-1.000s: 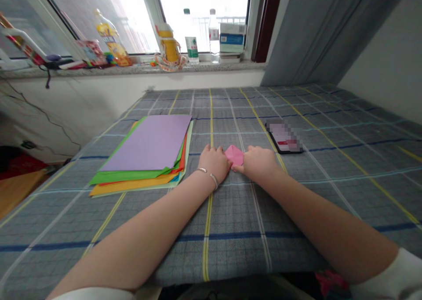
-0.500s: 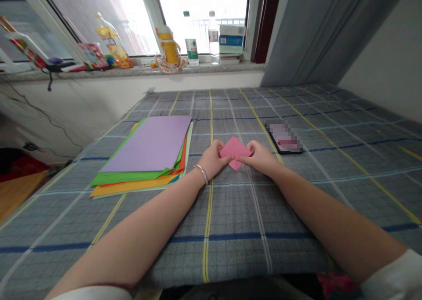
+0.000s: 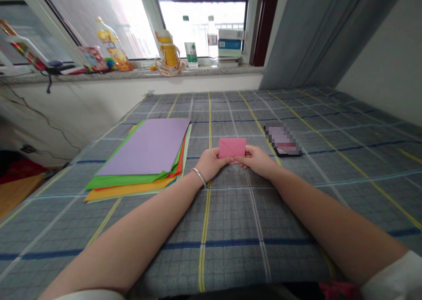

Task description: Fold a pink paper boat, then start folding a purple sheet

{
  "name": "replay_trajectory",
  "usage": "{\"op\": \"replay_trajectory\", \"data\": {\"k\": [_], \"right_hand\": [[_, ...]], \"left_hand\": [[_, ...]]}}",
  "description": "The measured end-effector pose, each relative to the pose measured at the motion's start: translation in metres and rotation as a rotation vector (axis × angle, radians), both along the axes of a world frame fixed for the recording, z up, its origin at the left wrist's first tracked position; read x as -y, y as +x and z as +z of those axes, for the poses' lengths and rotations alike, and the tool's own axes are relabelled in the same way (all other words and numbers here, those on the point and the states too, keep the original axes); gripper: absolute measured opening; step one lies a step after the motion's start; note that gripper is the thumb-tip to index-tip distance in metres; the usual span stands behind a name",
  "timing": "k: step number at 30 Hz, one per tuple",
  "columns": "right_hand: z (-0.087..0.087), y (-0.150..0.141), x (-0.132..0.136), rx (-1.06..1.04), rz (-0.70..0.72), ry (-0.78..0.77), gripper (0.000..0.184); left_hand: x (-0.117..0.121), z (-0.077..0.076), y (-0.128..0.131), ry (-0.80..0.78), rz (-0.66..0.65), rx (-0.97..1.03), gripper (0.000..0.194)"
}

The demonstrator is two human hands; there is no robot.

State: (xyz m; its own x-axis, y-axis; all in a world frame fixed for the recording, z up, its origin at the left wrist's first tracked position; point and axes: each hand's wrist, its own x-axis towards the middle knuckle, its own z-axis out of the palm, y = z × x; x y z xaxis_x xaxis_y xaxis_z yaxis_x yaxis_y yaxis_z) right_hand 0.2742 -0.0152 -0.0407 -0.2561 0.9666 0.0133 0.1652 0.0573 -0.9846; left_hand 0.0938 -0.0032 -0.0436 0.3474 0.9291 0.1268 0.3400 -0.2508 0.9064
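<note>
A narrow silver-coloured bracelet (image 3: 200,175), rounded and glinting, sits on the left wrist (image 3: 197,182). The left hand (image 3: 212,161) and right hand (image 3: 260,161) are bare, as are both slender forearms. White sleeves end well up the arms: the left sleeve (image 3: 92,295) shows as a thin curved strip, the right sleeve (image 3: 394,277) wider, loose and softly creased.

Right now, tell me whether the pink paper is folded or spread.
Folded: the pink paper is a compact rectangle with diagonal fold lines, held by left hand and right hand.
</note>
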Motion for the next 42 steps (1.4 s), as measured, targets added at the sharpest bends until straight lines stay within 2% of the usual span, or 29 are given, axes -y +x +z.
{"op": "replay_trajectory", "data": {"k": [6,9,11,14,20,24,29,32,35,37,42], "right_hand": [[-0.001,0.003,-0.005,0.005,-0.047,-0.012,0.015],[-0.003,0.001,-0.006,0.012,-0.056,0.02,0.016],[-0.005,0.0,-0.007,0.025,-0.072,0.031,0.017],[-0.008,0.0,-0.008,0.043,-0.079,0.034,0.017],[-0.014,0.001,-0.012,0.099,-0.062,0.102,0.016],[-0.009,0.005,-0.01,0.194,-0.109,0.271,0.022],[0.002,0.009,-0.002,0.532,-0.225,0.512,0.014],[0.008,0.007,0.003,0.567,-0.25,0.699,0.013],[0.013,0.004,0.009,0.525,-0.176,0.848,0.012],[0.016,0.003,0.012,0.561,-0.15,0.887,0.014],[0.02,0.003,0.017,0.734,-0.146,0.904,0.02]], "left_hand": [[-0.006,0.007,-0.01,-0.004,-0.214,-0.061,0.017],[-0.007,0.006,-0.012,-0.009,-0.24,-0.04,0.025],[-0.008,0.003,-0.012,0.069,-0.18,-0.079,0.031],[-0.009,-0.001,-0.011,0.212,-0.016,-0.104,0.032],[-0.007,-0.001,-0.007,0.196,0.12,0.159,0.024],[-0.003,0.0,-0.006,0.249,0.144,0.157,0.019],[0.002,0.002,-0.005,0.311,0.197,0.223,0.017],[0.008,0.007,-0.004,0.441,0.163,0.141,0.015],[0.013,0.013,-0.003,0.665,0.105,-0.043,0.013],[0.016,0.015,-0.003,0.751,0.099,-0.15,0.014],[0.016,0.013,-0.004,0.808,0.084,-0.296,0.018]]}}
